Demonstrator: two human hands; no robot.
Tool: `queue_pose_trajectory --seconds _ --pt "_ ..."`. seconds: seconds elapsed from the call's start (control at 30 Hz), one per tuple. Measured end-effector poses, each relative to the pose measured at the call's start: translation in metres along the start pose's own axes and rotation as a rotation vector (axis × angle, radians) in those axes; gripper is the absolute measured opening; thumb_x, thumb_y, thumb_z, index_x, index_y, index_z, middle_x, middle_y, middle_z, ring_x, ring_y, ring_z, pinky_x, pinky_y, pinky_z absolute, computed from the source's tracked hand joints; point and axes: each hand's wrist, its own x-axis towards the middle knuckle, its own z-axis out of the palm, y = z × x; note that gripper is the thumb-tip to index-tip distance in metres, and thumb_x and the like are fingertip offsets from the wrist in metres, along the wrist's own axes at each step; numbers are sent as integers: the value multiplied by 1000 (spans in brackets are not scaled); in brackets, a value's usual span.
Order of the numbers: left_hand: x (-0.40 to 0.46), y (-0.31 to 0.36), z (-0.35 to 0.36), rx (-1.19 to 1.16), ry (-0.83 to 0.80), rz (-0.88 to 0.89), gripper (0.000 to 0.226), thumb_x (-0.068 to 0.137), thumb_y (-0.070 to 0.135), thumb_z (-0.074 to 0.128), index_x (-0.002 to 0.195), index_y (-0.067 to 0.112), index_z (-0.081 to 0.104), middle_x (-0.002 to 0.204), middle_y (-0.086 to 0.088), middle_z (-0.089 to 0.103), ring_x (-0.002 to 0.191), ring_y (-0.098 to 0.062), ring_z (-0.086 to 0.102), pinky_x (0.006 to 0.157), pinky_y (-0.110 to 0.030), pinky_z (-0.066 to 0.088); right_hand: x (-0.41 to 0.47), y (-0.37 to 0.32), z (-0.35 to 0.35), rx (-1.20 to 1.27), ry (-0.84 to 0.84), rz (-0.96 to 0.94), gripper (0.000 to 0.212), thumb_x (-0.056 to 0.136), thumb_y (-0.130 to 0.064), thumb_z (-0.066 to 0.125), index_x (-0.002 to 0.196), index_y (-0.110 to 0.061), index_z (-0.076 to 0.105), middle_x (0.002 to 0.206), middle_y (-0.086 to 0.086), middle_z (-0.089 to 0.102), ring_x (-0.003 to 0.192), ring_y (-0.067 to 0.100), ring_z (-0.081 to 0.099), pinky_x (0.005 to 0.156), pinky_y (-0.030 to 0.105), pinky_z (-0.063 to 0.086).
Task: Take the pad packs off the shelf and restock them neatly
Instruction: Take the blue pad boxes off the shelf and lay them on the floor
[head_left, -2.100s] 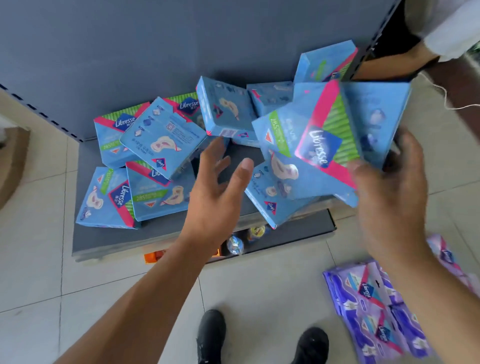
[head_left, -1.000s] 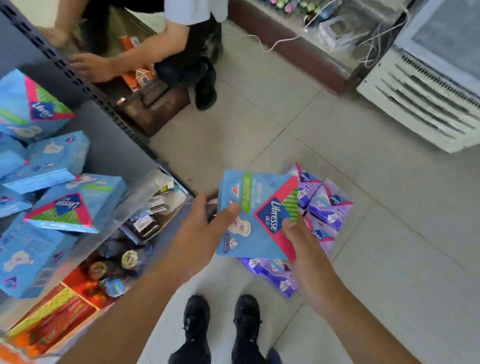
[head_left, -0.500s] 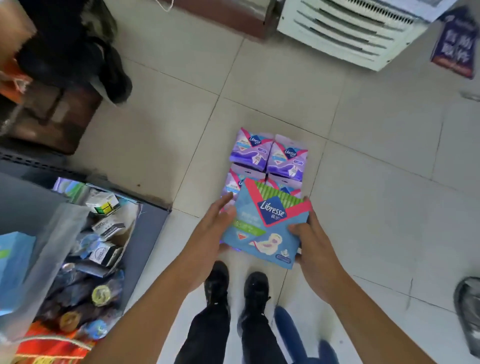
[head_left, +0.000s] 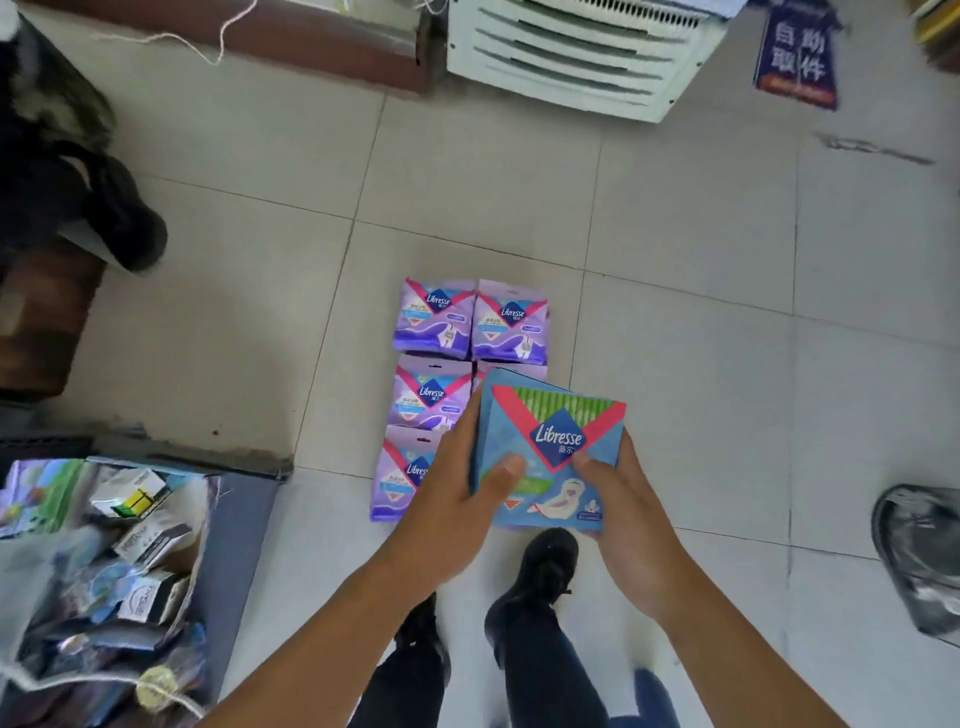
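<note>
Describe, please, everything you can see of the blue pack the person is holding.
The blue pack is a flat, squarish packet that looks like glossy soft plastic. Its front faces the camera and shows a pink V-shaped band, a green striped patch at the top, a dark blue Libresse badge and a drawing of a pad lower down. The left hand and right hand grip its sides, thumbs on the front. It is held above the floor, covering part of the purple packs laid there.

Both hands' fingers (head_left: 506, 467) grip a blue pad pack (head_left: 550, 457) (held flat) above purple packs (head_left: 434, 322).
</note>
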Motion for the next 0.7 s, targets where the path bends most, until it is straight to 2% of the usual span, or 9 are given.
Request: queue_pose_trajectory --seconds 0.1,0.17,0.23,0.3,0.33,0.43,0.53,0.63,0.7 --pt "23 -8 23 -120 72 -95 61 85 37 52 143 36 32 131 2 57 116 -10 61 75 -23 56 7 -5 -23 -6 45 19 43 81 -33 58 124 -30 55 112 -4 71 101 16 70 76 24 55" --pt "44 -12 40 -159 113 -161 53 92 36 47 143 31 36 131 -3 59 113 -16 63 71 -22 57 17 -6 -41 -12 83 46 39 86 -32 59 125 -29 55 113 -3 71 101 12 69 79 22 53" --pt "71 -16 56 -193 147 -235 36 100 22 46 136 26 46 117 -6 66 96 -16 68 66 -20 57 31 -7 -60 -29 128 100 22 96 -26 56 118 -29 57 103 -6 73 89 2 69 75 20 50" --pt "101 -23 68 -124 171 -246 37 90 18 57 126 22 53 105 -6 67 81 -11 68 58 -18 54 52 -9 -83 -32 144 148 18 99 -19 48 111 -26 60 93 -8 74 79 0 69 69 19 49" --pt "118 -29 74 -74 165 -250 40 86 20 57 126 22 54 110 -8 64 83 -11 68 58 -17 53 65 -10 -95 -44 153 162 19 98 -16 48 109 -25 61 94 -5 74 80 2 69 70 21 50" --pt "170 -51 94 69 163 -252 36 102 24 44 138 27 46 127 -4 55 95 -3 63 61 -9 47 112 -9 -136 -78 213 182 20 97 -11 50 107 -23 63 99 0 74 86 9 71 77 27 53" --pt "229 -81 110 158 188 -281 36 103 29 41 138 29 46 121 4 63 89 5 65 65 -10 48 178 3 -182 -139 220 219 18 95 -13 53 107 -23 62 95 -3 73 85 7 71 83 32 54" --pt "300 -124 126 212 221 -293 36 103 28 40 138 29 47 120 5 66 99 -1 66 83 -17 51 251 25 -228 -202 221 252 17 95 -14 54 107 -24 60 94 -5 73 80 5 70 79 31 54" --pt "345 -149 138 218 220 -304 28 103 21 41 129 28 51 113 3 68 91 1 68 75 -14 50 296 42 -257 -249 222 272 15 94 -17 53 105 -26 59 97 -4 71 82 8 70 80 33 55"
